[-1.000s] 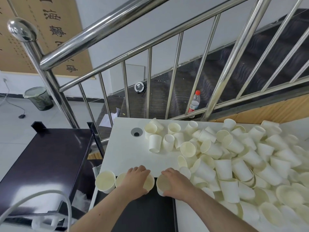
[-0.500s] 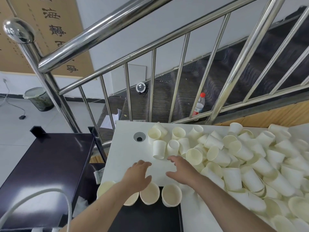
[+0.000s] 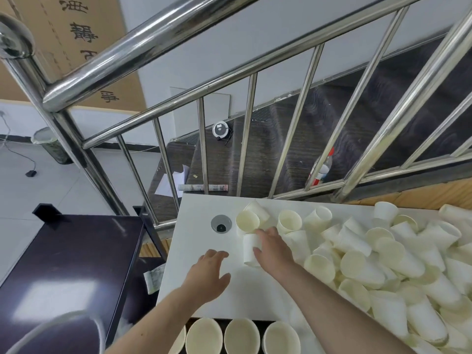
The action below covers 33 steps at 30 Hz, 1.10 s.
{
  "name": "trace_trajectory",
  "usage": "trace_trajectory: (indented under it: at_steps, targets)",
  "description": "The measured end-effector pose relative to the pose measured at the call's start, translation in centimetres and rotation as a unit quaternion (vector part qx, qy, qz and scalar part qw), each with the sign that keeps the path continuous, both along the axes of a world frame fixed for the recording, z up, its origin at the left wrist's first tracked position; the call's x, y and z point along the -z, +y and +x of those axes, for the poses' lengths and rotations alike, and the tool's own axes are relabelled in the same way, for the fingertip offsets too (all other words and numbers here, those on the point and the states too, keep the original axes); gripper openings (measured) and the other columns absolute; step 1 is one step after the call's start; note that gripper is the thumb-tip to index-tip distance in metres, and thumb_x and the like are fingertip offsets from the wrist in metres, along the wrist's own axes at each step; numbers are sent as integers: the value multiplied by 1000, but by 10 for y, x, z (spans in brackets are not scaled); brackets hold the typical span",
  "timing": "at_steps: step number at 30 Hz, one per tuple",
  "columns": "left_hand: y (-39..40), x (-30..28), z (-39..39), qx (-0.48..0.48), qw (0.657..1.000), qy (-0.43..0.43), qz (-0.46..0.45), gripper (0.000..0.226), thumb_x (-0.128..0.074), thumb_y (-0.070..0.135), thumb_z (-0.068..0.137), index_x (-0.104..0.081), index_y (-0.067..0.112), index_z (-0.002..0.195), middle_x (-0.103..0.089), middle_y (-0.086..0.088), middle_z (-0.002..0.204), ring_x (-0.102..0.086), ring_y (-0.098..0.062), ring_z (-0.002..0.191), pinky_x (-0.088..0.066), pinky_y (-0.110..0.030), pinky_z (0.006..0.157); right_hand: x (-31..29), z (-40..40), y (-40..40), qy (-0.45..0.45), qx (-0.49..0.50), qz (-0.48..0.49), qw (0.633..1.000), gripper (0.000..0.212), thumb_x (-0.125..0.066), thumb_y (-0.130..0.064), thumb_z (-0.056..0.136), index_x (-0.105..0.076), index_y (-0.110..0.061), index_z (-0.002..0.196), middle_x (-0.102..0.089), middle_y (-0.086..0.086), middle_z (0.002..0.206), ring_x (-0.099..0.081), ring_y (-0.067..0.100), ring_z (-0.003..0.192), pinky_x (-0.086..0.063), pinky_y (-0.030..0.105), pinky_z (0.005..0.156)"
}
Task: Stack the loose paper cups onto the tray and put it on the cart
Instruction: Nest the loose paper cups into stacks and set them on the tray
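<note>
Paper cup: white, lying on its side on the desk [image 3: 204, 290], under the right hand [image 3: 274, 251]; this cup [image 3: 249, 250] seems the one being picked.
Right fingers: [image 3: 265, 235] curled over the cup's wall, thumb at its lower edge; touching it, though whether the grip has fully closed I cannot tell.
Left fingers: [image 3: 217, 254] relaxed and spread, holding nothing; the left hand [image 3: 208, 273] hovers over bare desk just beside the cup.
Grip advice: take the wall lightly, since thin paper likely dents; turn the mouth upward before carrying.
Heap: loose cups [image 3: 383, 264] piled to the right, some touching the picked one's neighbours, so lift straight up to avoid dragging others.
Tray: dark, at the near edge, with upright cups [image 3: 241, 337] in a row; nest the new cup squarely into one.
Cart: the dark surface [image 3: 63, 264] at left, well apart from the hands.
</note>
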<state>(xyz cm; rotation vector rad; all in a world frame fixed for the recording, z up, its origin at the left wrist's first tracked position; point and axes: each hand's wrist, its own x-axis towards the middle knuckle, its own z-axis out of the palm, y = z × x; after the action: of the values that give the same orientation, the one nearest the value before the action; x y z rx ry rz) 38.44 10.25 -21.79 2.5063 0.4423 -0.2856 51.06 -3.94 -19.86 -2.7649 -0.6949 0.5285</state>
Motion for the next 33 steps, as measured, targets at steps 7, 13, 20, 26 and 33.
trace_trajectory:
  at_steps: [7,13,20,26,33]
  targets:
    - [13,13,2,-16,999,3,-27,53,-52,35,92,-37,26,142,-40,4,142,-44,-15,126,-40,-29,103,16,17,22,18,68,-11,997,67,-60,-27,92,-19,-19,145,-46,8,130,-59,31,109,-46,36,78]
    - [11,15,4,-20,999,5,-37,53,-53,35,92,-36,26,142,-39,4,142,-44,-17,127,-40,-29,102,23,7,12,64,84,61,993,79,-62,-21,89,-10,-22,149,-53,7,129,-56,30,113,-44,34,83]
    - [1,15,6,-25,999,4,-32,71,-59,33,89,-22,19,148,-33,0,146,-43,-18,128,-43,-29,97,15,-16,-7,114,-33,130,984,83,-55,-10,89,-6,-28,154,-54,-9,95,-57,11,85,-50,27,82]
    - [-3,18,6,-15,1000,5,-23,84,-64,34,85,-14,17,151,-25,1,152,-37,-16,134,-43,-27,97,15,-31,-21,131,-107,80,982,78,-46,-7,93,-5,-36,153,-54,-9,113,-54,11,100,-45,25,94]
    - [-11,17,22,47,998,-38,9,89,-67,38,80,-16,22,151,-18,10,155,-24,-16,140,-43,-30,99,12,-25,-29,42,-67,126,989,59,-45,-12,93,-30,-32,147,-47,-12,123,-50,5,86,-47,24,82]
